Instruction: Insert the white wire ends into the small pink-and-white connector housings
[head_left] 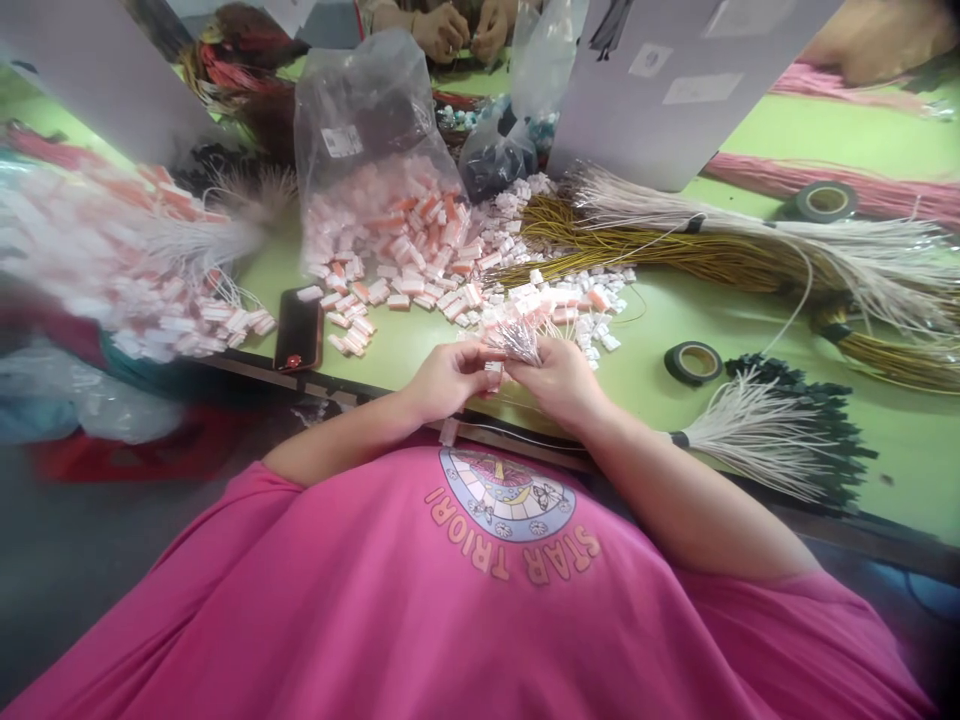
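My left hand [448,382] is closed in a pinch at the table's front edge, with a small white plastic connector [493,368] at its fingertips. Right beside it, my right hand [564,382] grips a bundle of thin white wires [519,340] whose bare, silvery ends fan toward the left hand. The fingertips of both hands nearly meet at these ends. Just beyond the hands lies a heap of loose white and orange connectors [409,285], spilling from a clear plastic bag [367,110]. Whether a wire sits inside the held connector is too small to tell.
A phone [298,330] lies left of the hands, near a blurred pile of wired connectors [112,260]. To the right are tape rolls [693,362], a taped white wire bundle [757,420] with dark ends, and long yellow wires [660,255]. Another person's hands [457,30] work across the table.
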